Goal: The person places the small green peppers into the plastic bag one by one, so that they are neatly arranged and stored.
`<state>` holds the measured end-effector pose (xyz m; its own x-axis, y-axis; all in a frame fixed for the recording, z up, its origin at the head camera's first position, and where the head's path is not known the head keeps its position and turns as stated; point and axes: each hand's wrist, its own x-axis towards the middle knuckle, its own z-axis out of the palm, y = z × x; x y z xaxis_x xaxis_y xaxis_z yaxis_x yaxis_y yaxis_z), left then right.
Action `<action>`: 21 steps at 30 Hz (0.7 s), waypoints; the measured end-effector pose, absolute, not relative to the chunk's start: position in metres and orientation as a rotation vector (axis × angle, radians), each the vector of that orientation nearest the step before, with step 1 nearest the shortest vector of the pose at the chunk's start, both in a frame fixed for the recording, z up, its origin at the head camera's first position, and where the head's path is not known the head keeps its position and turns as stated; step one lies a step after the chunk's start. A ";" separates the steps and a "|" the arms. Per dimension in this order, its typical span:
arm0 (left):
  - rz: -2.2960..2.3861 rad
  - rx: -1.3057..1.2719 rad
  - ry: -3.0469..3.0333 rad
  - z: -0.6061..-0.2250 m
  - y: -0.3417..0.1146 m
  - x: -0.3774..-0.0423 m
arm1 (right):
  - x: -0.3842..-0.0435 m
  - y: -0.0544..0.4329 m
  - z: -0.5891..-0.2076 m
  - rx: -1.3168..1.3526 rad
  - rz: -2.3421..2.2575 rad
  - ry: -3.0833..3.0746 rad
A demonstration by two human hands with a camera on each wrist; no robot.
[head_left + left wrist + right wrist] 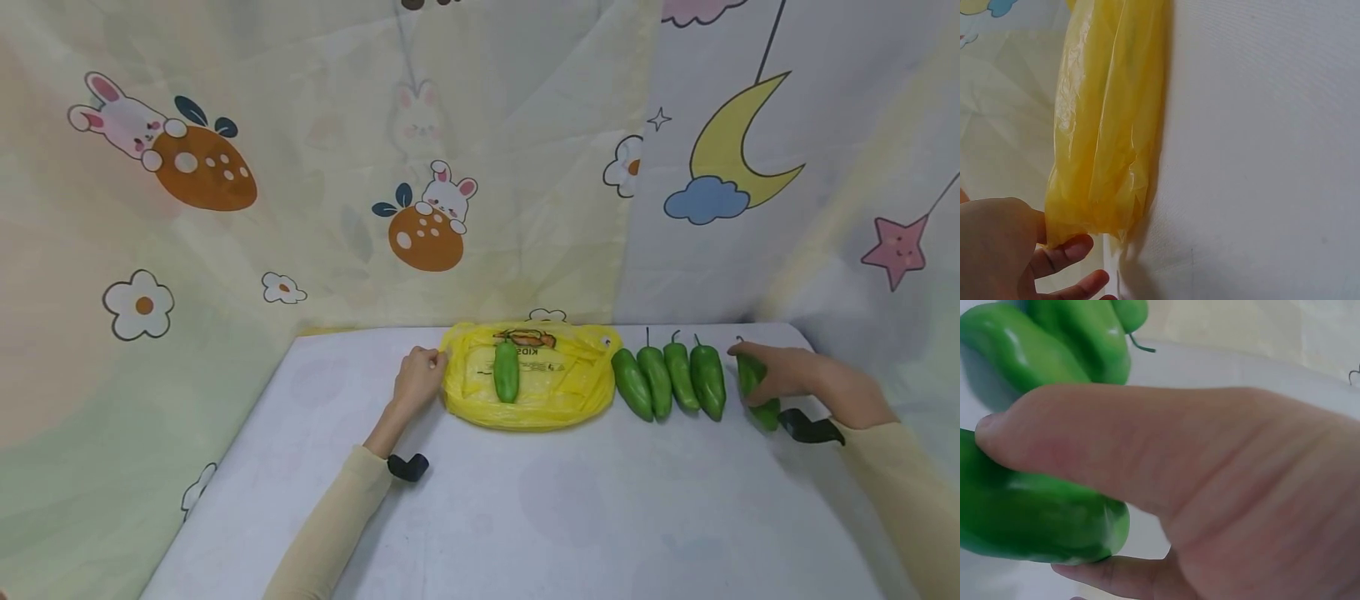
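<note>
A yellow plastic bag (pixel 555 408) lies on the white table, one green pepper (pixel 507 372) within its outline near the middle. My left hand (pixel 420 379) pinches the bag's left edge between thumb and fingers; the left wrist view shows the yellow film (pixel 1107 125) gathered at the fingertips. At the right end of the table my right hand (pixel 817 379) grips another green pepper (pixel 753 387), thumb on one side and fingers on the other. In the right wrist view this pepper (pixel 1041 519) lies under the thumb, with more peppers beyond.
Several green peppers (pixel 678 375) with stems lie side by side between the bag and my right hand. A patterned cloth (pixel 517 208) hangs behind the table's back edge. White tabletop (pixel 562 508) extends in front of the bag.
</note>
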<state>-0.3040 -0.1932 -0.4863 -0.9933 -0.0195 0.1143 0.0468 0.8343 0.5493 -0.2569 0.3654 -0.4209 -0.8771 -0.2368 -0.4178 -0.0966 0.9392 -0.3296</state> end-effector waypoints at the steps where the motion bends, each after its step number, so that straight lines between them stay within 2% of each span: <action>1: -0.880 -0.020 -2.897 -0.486 -0.193 -0.304 | -0.257 0.365 -0.420 -0.239 -0.416 2.632; 21: -0.887 -0.013 -2.900 -0.486 -0.191 -0.302 | -0.253 0.329 -0.401 -0.381 -0.403 2.759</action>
